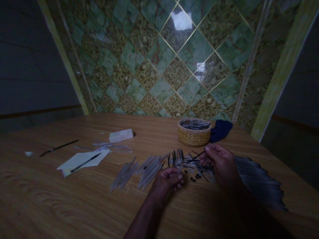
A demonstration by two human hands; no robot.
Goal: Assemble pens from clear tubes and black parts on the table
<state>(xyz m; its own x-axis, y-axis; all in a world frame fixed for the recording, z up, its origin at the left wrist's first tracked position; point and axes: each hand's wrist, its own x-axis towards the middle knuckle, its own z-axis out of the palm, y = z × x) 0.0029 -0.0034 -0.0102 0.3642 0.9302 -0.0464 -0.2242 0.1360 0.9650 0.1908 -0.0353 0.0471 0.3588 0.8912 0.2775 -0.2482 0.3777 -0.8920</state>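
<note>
My right hand (220, 164) pinches a thin black pen refill (199, 154) by one end, tilted over the middle of the table. My left hand (167, 179) is closed, thumb against curled fingers. Whether it holds something small I cannot make out. Just beyond it lie clear pen barrels (151, 171) in loose rows, with another group of barrels (124, 174) farther left. Between my hands are small black plugs (198, 176) and scattered black refills (178, 156). Beside my right forearm spreads a wide row of dark-filled pens (259, 181).
A round woven basket (194, 137) full of pens stands at the back, next to a dark blue cloth (221, 130). On the left are a small white box (121, 135), a paper sheet (74, 162) bearing a dark pen (86, 162), and a thin black stick (59, 147). A tiled wall rises behind.
</note>
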